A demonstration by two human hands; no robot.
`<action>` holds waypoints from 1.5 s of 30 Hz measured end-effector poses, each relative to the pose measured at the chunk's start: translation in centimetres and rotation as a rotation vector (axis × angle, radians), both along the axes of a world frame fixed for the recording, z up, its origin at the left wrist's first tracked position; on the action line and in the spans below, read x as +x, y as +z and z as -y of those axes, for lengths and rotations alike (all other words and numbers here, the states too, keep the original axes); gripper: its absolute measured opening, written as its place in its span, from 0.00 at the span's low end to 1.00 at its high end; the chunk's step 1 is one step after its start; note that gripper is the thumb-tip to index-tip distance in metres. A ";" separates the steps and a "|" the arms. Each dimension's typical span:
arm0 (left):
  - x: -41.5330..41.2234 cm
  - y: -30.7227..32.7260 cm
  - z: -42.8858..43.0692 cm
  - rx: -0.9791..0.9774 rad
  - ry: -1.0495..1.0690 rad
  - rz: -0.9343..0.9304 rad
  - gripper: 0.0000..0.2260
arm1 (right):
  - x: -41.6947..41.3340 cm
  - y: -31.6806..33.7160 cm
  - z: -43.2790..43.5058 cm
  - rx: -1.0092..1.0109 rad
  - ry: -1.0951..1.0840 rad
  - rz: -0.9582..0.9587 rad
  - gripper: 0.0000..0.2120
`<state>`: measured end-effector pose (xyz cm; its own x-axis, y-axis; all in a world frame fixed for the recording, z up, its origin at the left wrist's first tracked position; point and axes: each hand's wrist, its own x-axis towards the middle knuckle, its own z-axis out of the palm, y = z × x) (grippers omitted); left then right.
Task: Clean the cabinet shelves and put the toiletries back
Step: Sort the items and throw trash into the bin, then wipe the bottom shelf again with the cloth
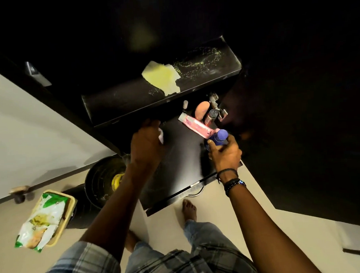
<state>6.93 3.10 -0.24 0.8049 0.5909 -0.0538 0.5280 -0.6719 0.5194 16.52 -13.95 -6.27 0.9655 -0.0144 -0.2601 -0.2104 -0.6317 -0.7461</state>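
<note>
- Upper interior of the black cabinet lost in darkness; contents unreadable.
- Small white object in the left hand: mostly covered by the fingers, kind unclear.
- Dark blue round-capped bottle in the right hand: lower body hidden behind fingers.
- Print on the pink flat tube too small to read.
- Metallic items at shelf rear: murky, not identifiable.
- Both forearms and the plaid shirt cut by the bottom edge.

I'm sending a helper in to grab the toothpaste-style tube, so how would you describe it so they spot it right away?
Find the dark cabinet's lower shelf, under the shelf with the yellow cloth. Toiletries cluster at its back right; the pink tube lies flat there, its far end towards a peach oval item, its near end by the blue bottle held in the right hand. It is the only long, flat, pink thing.
</note>
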 end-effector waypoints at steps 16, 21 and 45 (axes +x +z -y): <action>6.4 -0.8 6.4 0.062 -0.293 -0.040 0.16 | -0.6 1.2 1.4 0.007 0.051 0.018 0.21; 6.1 -0.8 6.5 0.027 -0.288 -0.025 0.18 | -1.0 1.9 1.7 0.011 0.033 0.063 0.22; -4.0 7.8 -3.3 0.238 -0.083 0.341 0.11 | 0.2 15.1 -13.5 -0.134 0.618 0.690 0.07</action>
<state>2.94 6.36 7.61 0.7983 0.4868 0.3546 0.2915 -0.8275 0.4799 16.73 -0.49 8.84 0.7521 0.5647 0.3399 0.6537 -0.5733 -0.4940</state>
